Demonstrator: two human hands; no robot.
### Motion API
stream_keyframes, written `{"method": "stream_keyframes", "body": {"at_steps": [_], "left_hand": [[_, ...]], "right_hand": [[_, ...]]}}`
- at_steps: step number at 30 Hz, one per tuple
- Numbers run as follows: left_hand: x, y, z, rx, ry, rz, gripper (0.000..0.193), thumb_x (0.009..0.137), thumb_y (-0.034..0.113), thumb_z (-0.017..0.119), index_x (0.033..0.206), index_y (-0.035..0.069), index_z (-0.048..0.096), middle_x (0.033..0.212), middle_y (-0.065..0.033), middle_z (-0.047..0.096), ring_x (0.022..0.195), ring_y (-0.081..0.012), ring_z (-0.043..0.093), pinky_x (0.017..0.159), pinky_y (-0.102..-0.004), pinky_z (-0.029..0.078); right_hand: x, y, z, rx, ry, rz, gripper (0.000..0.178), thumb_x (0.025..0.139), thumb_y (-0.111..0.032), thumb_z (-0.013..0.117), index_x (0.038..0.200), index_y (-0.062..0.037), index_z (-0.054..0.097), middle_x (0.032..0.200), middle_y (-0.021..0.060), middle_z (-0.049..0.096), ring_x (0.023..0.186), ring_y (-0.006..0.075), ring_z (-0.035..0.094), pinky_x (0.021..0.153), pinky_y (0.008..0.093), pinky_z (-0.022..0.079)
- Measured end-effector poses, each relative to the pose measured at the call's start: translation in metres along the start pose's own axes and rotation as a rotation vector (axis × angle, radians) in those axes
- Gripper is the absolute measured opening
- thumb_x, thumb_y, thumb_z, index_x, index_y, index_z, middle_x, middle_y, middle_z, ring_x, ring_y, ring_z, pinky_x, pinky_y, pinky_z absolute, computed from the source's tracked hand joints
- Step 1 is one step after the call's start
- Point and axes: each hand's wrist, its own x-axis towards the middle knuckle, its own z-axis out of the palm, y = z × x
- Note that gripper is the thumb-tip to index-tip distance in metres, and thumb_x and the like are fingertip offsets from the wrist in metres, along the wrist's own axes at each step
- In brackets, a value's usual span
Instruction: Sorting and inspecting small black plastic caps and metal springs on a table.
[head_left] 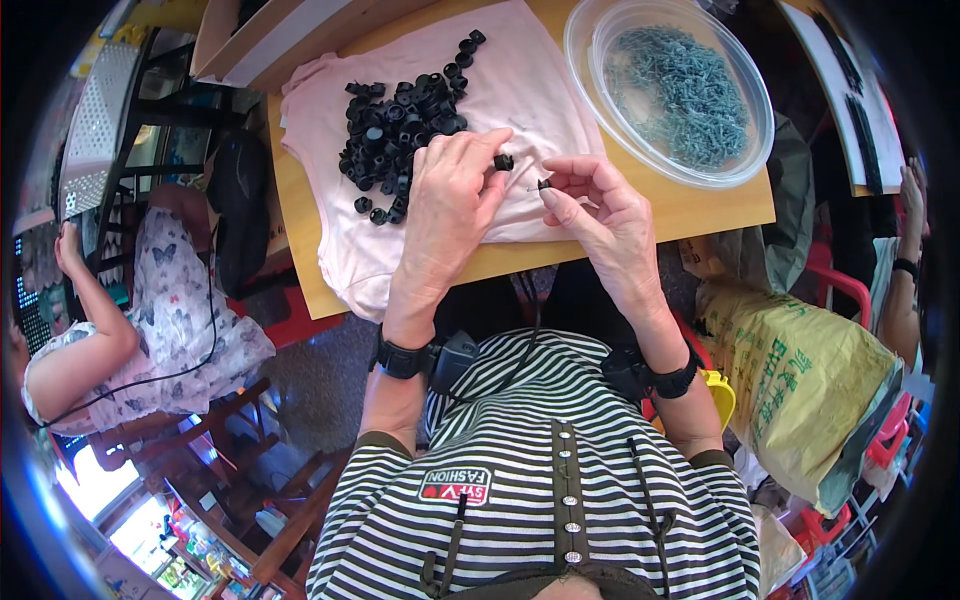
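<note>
My left hand [450, 200] is closed, pinching a small black plastic cap [503, 162] between thumb and fingertips. Just to its right, my right hand [612, 220] holds a tiny dark part [544, 184] in its fingertips, with a thin metallic shank like a screw's sticking out toward the left; its exact kind is too small to tell. The two held pieces are apart. Beneath both hands lies a pink cloth [535, 75], a garment by its look. A heap of black plastic caps [400, 135] rests on it, left of my left hand.
A clear round tub [583, 95] of grey-blue screws [690, 95] stands at the table's [740, 205] far right. An open cardboard box [300, 40] is at the far left. A stuffed yellow sack [800, 375] sits at my right. Other people's arms [100, 330] show on both sides.
</note>
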Motion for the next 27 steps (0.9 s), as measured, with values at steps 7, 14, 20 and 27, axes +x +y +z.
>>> {"method": "stream_keyframes", "body": {"at_steps": [7,14,20,27], "left_hand": [[-0.007,0.000,-0.006,0.024,0.032,-0.036,0.024,0.071,0.003,0.068,0.093,0.005,0.060,0.090,-0.0062,0.061,0.086,-0.0246,0.057,0.079,-0.0352,0.043],[-0.009,0.001,-0.013,-0.009,0.083,-0.011,0.022,0.073,0.003,0.068,0.094,0.005,0.064,0.092,-0.0086,0.061,0.086,-0.0254,0.059,0.077,-0.0337,0.047],[-0.010,0.005,-0.013,-0.231,0.044,-0.137,0.023,0.078,-0.002,0.067,0.100,0.003,0.064,0.096,-0.0074,0.062,0.081,-0.0157,0.062,0.073,-0.0256,0.050],[-0.015,0.013,-0.017,-1.147,0.172,-0.377,0.023,0.082,-0.009,0.063,0.104,-0.003,0.061,0.102,-0.0056,0.058,0.094,-0.0117,0.060,0.085,-0.0241,0.049]], "right_hand": [[0.001,0.002,-0.006,-0.154,-0.019,-0.027,0.020,0.086,-0.010,0.066,0.102,0.0018,0.063,0.089,0.0045,0.064,0.076,0.0080,0.060,0.070,0.0227,0.051],[0.006,-0.004,0.006,-0.072,0.002,-0.061,0.018,0.087,-0.008,0.064,0.103,0.0019,0.063,0.091,0.0054,0.065,0.074,0.0088,0.060,0.068,0.0230,0.050],[0.007,-0.009,0.003,-0.185,-0.042,-0.079,0.017,0.087,-0.008,0.064,0.101,0.0018,0.065,0.088,0.0048,0.066,0.072,0.0080,0.060,0.067,0.0230,0.050],[0.004,-0.020,0.003,0.227,-0.106,0.084,0.022,0.088,-0.011,0.065,0.106,0.0022,0.064,0.093,0.0047,0.066,0.078,0.0097,0.062,0.073,0.0223,0.051]]}}
